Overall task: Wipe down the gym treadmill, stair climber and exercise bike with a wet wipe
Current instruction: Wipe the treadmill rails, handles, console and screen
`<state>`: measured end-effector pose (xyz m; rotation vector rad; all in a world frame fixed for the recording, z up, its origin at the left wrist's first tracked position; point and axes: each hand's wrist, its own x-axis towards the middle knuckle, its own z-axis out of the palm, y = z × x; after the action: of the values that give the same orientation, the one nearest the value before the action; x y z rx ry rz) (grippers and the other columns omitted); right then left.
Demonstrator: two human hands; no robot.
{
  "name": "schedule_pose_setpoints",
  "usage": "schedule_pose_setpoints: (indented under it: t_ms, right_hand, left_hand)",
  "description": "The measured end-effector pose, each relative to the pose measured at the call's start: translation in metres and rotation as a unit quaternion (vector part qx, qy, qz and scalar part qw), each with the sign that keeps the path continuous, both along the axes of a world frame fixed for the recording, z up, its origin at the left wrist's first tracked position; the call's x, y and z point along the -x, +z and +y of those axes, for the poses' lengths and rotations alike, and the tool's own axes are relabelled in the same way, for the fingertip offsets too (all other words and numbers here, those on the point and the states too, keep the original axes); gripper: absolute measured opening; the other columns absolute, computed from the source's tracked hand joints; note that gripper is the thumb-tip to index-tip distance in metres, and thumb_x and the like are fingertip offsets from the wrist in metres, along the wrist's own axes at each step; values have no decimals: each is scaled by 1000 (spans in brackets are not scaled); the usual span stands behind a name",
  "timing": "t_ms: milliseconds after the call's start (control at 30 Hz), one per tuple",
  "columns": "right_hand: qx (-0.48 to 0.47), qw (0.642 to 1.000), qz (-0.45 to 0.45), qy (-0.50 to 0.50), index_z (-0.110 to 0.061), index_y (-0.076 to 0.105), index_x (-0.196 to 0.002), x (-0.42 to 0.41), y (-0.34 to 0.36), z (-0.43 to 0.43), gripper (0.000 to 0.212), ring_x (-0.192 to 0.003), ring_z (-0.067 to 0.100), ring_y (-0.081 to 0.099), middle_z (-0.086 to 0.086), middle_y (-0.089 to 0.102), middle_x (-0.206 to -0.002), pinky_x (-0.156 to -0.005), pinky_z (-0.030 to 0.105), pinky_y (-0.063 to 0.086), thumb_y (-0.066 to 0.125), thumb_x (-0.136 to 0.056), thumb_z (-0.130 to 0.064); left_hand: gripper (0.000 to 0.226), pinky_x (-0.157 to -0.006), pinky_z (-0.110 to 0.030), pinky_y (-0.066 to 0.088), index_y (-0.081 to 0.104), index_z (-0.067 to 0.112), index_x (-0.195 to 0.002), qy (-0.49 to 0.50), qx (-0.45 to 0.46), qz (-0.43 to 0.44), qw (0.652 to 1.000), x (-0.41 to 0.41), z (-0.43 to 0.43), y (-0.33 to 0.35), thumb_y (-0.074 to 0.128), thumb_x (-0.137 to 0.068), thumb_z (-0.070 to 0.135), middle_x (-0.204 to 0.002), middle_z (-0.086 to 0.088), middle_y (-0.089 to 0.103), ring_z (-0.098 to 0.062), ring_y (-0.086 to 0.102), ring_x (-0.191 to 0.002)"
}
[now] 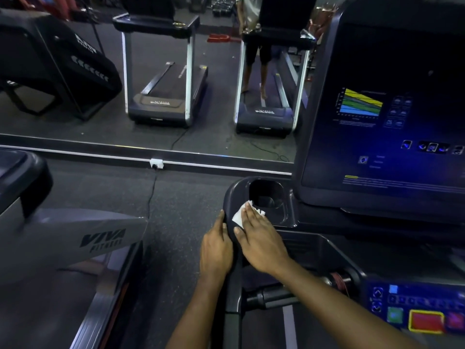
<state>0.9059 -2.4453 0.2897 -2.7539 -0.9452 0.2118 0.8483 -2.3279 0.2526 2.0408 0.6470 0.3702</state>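
Dark rubber flooring (188, 197) runs up to a mirrored wall (214, 79) in this gym, and a person is bent over a treadmill (327, 250). Their right hand (261, 238) lies flat, fingers straight and together, pressing a white wet wipe (238, 218) onto the near-left rim of the cup-holder tray (286, 212). The wipe shows only past the fingertips and thumb side, at the lip of the tray's well. The left hand (216, 250) sits just beside it, clasping the tray's outer edge, thumb on top. Right of the tray rises the lit console screen (377, 109). Below and right of the tray is a button panel (412, 311) with a red pad. Left of the tray, across the floor, stands a neighbouring machine (75, 238) lettered VIVA.
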Motion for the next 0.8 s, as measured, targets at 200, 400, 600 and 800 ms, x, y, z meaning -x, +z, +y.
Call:
schedule_pose_setpoints:
  t_ms: [200, 400, 600, 800]
  right_hand:
    - [19, 1000, -25, 0, -11, 5, -162, 6, -7, -13, 67, -157, 13, -5, 4, -2, -170, -128, 33, -1, 21, -108, -47]
    - [72, 994, -51, -68, -12, 1, -162, 16, -9, -60, 74, -156, 14, -8, 2, -5, -170, -128, 34, -3, 12, -104, -56]
    - [115, 974, 3, -195, 1, -2, -159, -4, -2, -37, 90, -157, 23, -6, 15, -5, -169, -127, 38, -7, 2, -98, -66]
    - [138, 958, 60, -245, 6, -12, -155, -54, 3, -3, 92, -155, 26, -17, 19, -20, -165, -122, 37, -18, 5, -100, -66]
  left_hand:
    - [44, -72, -20, 40, 45, 27, -152, 5, -10, 3, 1000, 1, -2, -1, 36, -109, 25, -117, -9, 73, -19, 68, -96]
    - [44, -72, -29, 42, 43, 35, -151, 15, 7, 20, 1000, 1, -3, 0, 37, -108, 31, -102, -10, 74, -22, 65, -83]
    - [45, -75, -27, 41, 42, 35, -151, 10, 5, 19, 1000, 2, -3, 1, 36, -107, 33, -105, -7, 73, -12, 64, -80]
    - [46, -85, -38, 52, 40, 33, -153, -3, -16, 26, 1000, 6, -4, 6, 35, -108, 32, -124, -10, 70, -27, 67, -104]
